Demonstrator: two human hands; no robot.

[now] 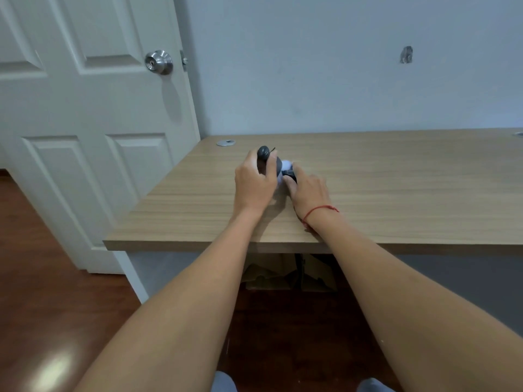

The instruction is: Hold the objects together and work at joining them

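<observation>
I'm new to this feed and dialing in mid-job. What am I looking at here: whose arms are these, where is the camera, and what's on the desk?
There is one picture, from a wide-angle camera worn on a person's head, looking forward and down. The two bare arms are that person's own. The left hand grips a dark grey and white object on the wooden desk; the right hand, with a red string at the wrist, pinches its dark end. What the object is cannot be told. A metal cable grommet sits near the desk's back corner. A white door stands at the left.

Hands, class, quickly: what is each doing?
Left hand: grips the small dark grey and white object.
Right hand: pinches the same object.
</observation>
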